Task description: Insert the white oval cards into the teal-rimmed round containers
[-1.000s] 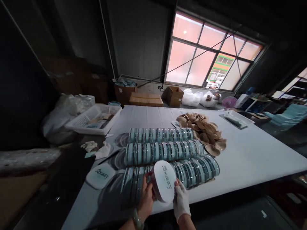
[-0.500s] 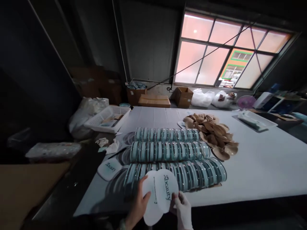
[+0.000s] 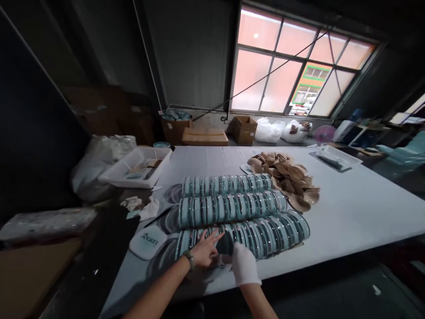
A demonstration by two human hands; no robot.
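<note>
Hands meet close together on the nearest row of round mirrors [image 3: 252, 235], bare left hand [image 3: 206, 251] and gloved right hand [image 3: 244, 268] gripping one dark disc [image 3: 226, 243] between them on the worktop [image 3: 348, 212].

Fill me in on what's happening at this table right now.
A person stands at a white table, both hands at the nearest of three rows of round teal compacts. The bare left hand and the white-gloved right hand meet around a dark item I can't make out. A white "beauty" lid lies to the left, a pile of tan puffs behind the rows.
</note>
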